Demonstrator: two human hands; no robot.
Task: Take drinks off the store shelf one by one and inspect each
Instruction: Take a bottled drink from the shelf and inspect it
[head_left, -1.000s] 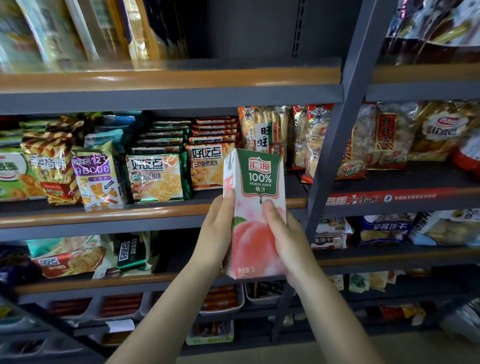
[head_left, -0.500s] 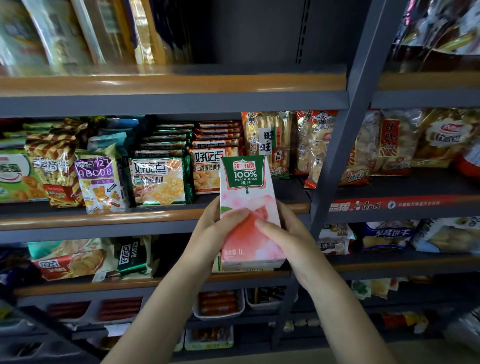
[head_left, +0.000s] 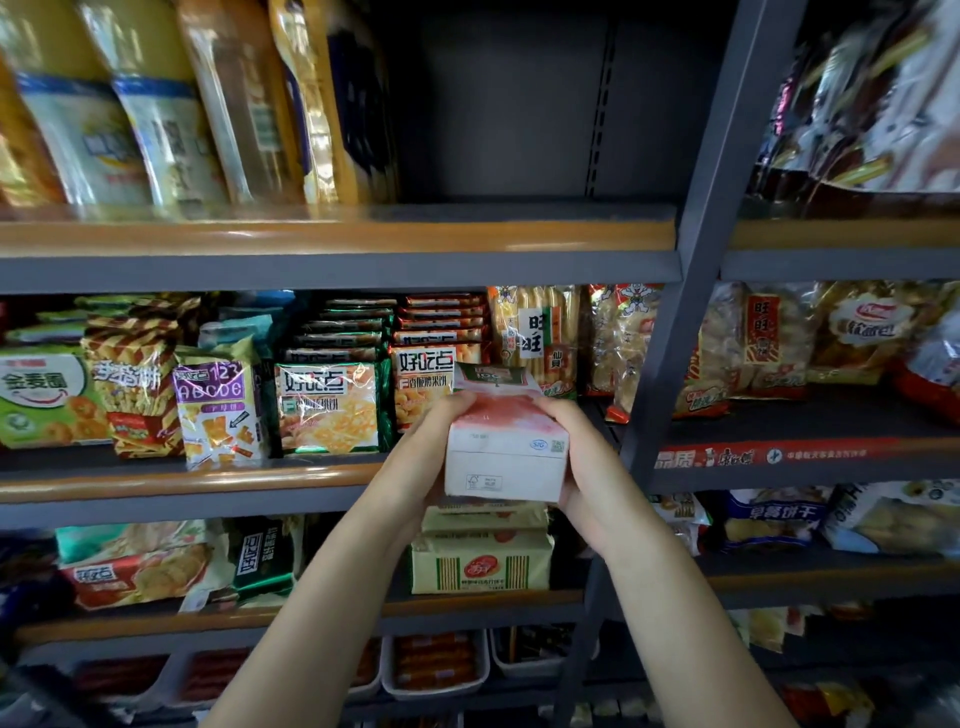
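Observation:
A peach juice carton (head_left: 503, 447), pink and white with a green top, is tipped away from me so its white bottom panel faces the camera. My left hand (head_left: 427, 447) grips its left side, fingers curled over the upper edge. My right hand (head_left: 582, 467) grips its right side and lower corner. The carton hangs in front of the middle shelf (head_left: 208, 480), level with its front lip.
Snack and biscuit packets (head_left: 327, 405) fill the middle shelf; tall bags (head_left: 171, 130) stand on the top shelf, with a dark gap (head_left: 519, 104) beside them. A grey upright post (head_left: 670, 338) rises just right of my hands. Yellow packs (head_left: 480, 564) sit on the shelf below.
The carton has tilted from upright, front facing me, to top-away with its bottom toward me. Both hands shifted along its sides and the view moved closer to the shelves.

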